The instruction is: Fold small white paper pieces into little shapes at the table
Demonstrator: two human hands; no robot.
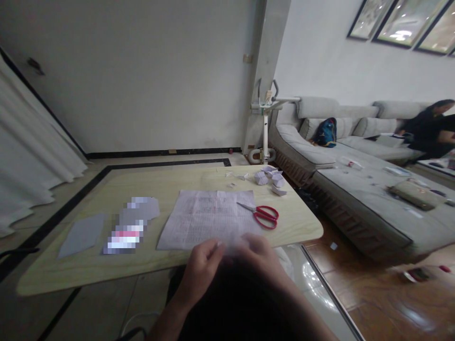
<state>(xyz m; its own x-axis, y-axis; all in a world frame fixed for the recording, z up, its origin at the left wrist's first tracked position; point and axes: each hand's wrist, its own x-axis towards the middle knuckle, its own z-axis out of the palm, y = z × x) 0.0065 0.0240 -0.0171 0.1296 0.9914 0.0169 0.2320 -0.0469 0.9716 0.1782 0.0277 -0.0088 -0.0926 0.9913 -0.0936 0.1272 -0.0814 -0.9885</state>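
My left hand (201, 267) and my right hand (261, 253) are held together just in front of the near edge of a light wooden table (106, 189). Their fingers are curled around a small pale piece of paper (232, 246) pinched between them; it is blurred. Right behind the hands a large printed paper sheet (209, 215) lies flat on the table. Red-handled scissors (265, 215) rest on its right edge. Several small folded white paper pieces (270, 179) sit at the far right corner of the table.
Two grey sheets (83, 234) and a pixelated sheet (133, 222) lie on the table's left half. A grey sofa (355, 189) with a blue backpack (325, 132) stands to the right, where another person (432, 128) sits. White curtains (28, 156) hang at left.
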